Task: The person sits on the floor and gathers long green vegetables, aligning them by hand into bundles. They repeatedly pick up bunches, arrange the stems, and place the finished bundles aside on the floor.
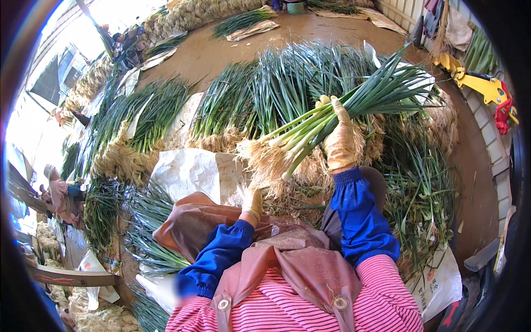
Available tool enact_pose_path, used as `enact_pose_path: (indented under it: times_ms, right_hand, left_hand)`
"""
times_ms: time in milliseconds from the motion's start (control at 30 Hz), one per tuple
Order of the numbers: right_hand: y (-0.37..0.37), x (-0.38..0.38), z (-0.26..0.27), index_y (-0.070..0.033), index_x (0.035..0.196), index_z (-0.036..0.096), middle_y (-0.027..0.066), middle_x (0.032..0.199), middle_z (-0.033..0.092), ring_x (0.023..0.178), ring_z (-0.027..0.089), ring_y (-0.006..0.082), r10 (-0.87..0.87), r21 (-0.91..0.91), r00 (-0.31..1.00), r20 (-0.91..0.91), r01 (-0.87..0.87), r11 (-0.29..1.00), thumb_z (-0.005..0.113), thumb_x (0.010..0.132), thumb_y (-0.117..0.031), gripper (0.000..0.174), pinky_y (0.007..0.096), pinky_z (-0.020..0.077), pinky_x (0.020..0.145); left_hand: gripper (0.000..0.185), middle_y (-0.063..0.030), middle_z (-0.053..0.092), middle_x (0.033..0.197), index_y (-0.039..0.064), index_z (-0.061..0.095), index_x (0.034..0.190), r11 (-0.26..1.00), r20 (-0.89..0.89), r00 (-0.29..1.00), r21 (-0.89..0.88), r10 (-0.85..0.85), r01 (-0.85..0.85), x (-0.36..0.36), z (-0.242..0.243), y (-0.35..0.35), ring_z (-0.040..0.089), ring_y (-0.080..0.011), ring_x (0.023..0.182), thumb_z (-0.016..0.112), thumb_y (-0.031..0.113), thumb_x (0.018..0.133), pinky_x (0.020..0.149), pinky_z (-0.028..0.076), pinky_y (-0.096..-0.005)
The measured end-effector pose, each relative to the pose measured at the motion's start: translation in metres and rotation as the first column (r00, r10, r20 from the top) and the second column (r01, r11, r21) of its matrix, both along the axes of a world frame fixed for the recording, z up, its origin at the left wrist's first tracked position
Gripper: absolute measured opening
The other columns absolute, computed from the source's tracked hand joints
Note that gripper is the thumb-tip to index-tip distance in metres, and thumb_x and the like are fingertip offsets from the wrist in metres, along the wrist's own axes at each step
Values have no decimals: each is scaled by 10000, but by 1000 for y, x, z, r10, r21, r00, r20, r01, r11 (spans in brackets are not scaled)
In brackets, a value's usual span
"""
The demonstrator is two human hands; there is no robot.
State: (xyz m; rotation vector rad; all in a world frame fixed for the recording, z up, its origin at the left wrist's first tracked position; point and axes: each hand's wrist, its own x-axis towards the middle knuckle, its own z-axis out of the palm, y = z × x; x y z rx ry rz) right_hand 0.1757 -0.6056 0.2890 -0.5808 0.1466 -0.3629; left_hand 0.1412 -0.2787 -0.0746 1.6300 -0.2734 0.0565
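My right hand point(341, 137), in a pale yellow glove, is closed around a bunch of green onions point(307, 130). Their leaves fan out to the upper right, while the white ends and shaggy roots point(265, 162) hang to the lower left. Just below those roots is my left hand point(252, 204), gloved too, over my brown plastic apron point(232, 216). Its fingertips are partly hidden, so whether they grip any roots is unclear. Behind the held bunch lies a broad row of green onions point(282, 83), roots towards me. White sheeting point(186, 172) lies to the left of the held roots.
Loose leaves and stalks point(423, 186) are heaped on my right. More green onions point(157, 232) lie at my left. A seated person point(64, 191) is at far left, with another person point(128, 43) farther back. A yellow metal implement point(481, 85) stands by the right wall.
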Motion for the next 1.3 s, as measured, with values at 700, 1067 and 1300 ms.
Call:
enact_pose_path:
  times_ms: [700, 1067, 1300]
  right_hand:
    - [56, -10, -77, -53, 1298, 533, 47, 1123, 630, 1012, 595, 185, -30, -89, 998, -63, 24, 996, 786, 862, -211, 528, 358, 476, 910]
    - [38, 1, -89, -61, 1243, 614, 38, 1134, 682, 962, 643, 108, 387, -532, 919, -72, -363, 765, 698, 936, -229, 361, 267, 533, 849]
    - [-13, -27, 1, -70, 1179, 666, 58, 1040, 708, 764, 651, 93, -72, -534, 982, 176, 157, 831, 607, 1010, -270, 269, 240, 565, 693]
  left_hand:
    - [569, -192, 679, 1145, 65, 496, 1409, 931, 160, 986, 350, 48, -102, 22, 288, -188, 654, -272, 987, 706, 93, 880, 886, 529, -355]
    - [272, -120, 692, 826, 146, 669, 1008, 693, 525, 844, 568, 110, -443, 105, 271, -110, 677, -338, 731, 745, 128, 747, 670, 551, -403]
    - [423, -158, 698, 907, 111, 649, 1117, 553, 520, 840, 660, 151, -508, 126, 309, -39, 678, -369, 855, 767, 119, 711, 753, 535, -434]
